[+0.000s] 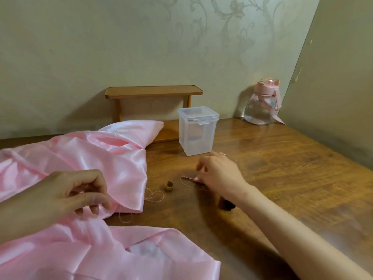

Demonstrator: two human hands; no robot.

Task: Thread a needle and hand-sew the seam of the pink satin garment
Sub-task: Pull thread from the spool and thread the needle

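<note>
The pink satin garment (pixel 84 158) lies crumpled over the left half of the wooden table (pixel 282 178). My left hand (pixel 80 195) hovers over its edge with fingers curled, holding a fold of the satin near the seam. Loose pink thread (pixel 155 196) trails from that edge onto the table. My right hand (pixel 218 172) reaches to the table's middle and pinches a thin loop of thread (pixel 186 180) against the wood with thumb and fingertip. I cannot make out a needle. A small brass thimble (pixel 168 185) stands between the two hands.
A clear lidded plastic box (pixel 198 130) stands just behind my right hand. A small wooden shelf (pixel 153 91) sits against the wall, a pink-capped water bottle (pixel 261 104) at the back right. A dark small object (pixel 226 205) lies under my right wrist.
</note>
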